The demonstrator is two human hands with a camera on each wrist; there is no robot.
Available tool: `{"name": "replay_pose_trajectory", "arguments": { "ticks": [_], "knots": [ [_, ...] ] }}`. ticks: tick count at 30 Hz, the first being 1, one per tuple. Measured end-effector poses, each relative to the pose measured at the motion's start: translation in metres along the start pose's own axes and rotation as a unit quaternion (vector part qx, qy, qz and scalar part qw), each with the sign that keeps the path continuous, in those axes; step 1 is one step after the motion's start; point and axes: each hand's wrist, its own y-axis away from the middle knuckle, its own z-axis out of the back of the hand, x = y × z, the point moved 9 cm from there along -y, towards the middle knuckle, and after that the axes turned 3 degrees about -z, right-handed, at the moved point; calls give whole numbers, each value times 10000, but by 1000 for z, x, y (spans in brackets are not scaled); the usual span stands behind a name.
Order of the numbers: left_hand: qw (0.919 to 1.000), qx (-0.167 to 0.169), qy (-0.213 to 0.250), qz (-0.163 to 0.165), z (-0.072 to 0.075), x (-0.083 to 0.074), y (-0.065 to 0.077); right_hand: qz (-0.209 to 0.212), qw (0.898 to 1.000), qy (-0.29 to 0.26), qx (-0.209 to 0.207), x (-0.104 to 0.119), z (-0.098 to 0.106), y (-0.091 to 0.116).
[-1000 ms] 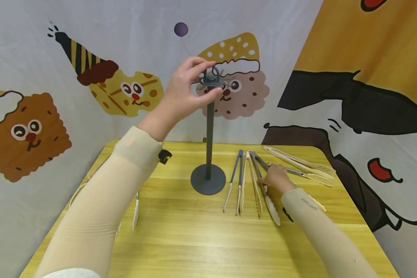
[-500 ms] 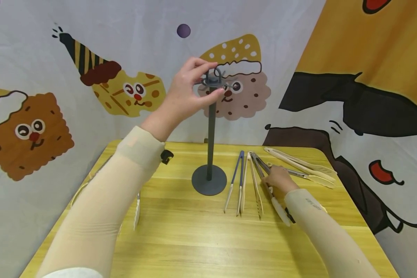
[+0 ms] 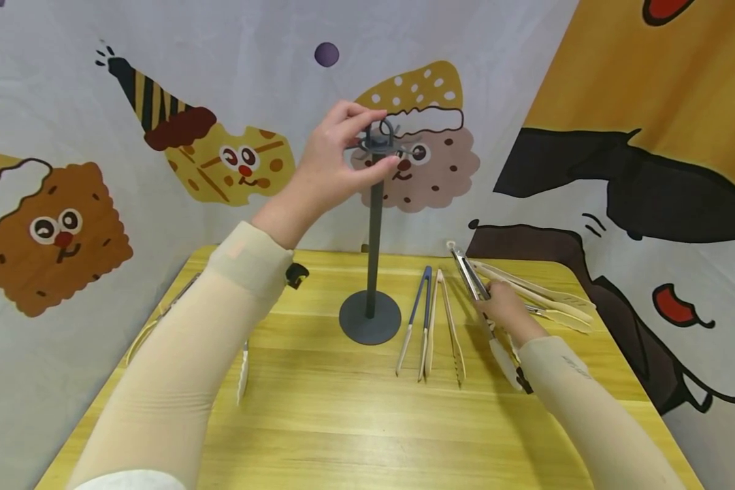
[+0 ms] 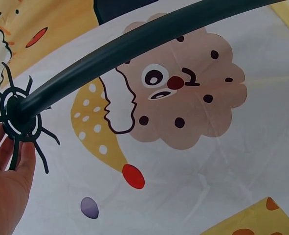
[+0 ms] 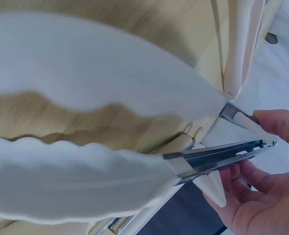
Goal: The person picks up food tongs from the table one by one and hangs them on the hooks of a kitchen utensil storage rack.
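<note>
My left hand (image 3: 327, 153) grips the top of a dark grey upright stand (image 3: 375, 231), thumb and fingers curved round its ring of hooks. In the left wrist view, the fingers of the left hand (image 4: 10, 191) lie against the hooked ring (image 4: 21, 129). My right hand (image 3: 508, 309) holds metal tongs (image 3: 467, 272) with white scalloped tips, lifted at their far end. The right wrist view shows both white tips (image 5: 85, 181) spread apart, with the right hand (image 5: 276, 181) round the metal arms.
Blue-handled tongs (image 3: 427, 292) and beige tongs (image 3: 439, 299) lie right of the stand's round base (image 3: 370, 318). More beige tongs (image 3: 527, 282) lie at the back right. Other utensils, partly hidden by the left arm, lie at the table's left, including a white-tipped one (image 3: 243, 374).
My right hand has moved slightly right with the white-tipped tongs, whose far end has risen off the table and swung right. The left hand has stayed on the stand's top.
</note>
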Motion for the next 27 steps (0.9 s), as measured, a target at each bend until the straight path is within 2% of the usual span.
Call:
{"name": "replay_pose_trajectory", "arguments": {
  "ticks": [5,10,19,27],
  "knots": [
    [10000,15,1,41,0,0,0,239,9990,-286,-235,3,8,4],
    [10000,-8,1,-11,0,-1,0,443,9971,-323,-519,9,21,11],
    [9998,-4,-170,-39,1,-2,1,604,9932,-694,-708,25,34,24],
    [9997,-14,-246,-90,0,-3,1,791,9892,-575,-1093,34,44,33]
  ]
}}
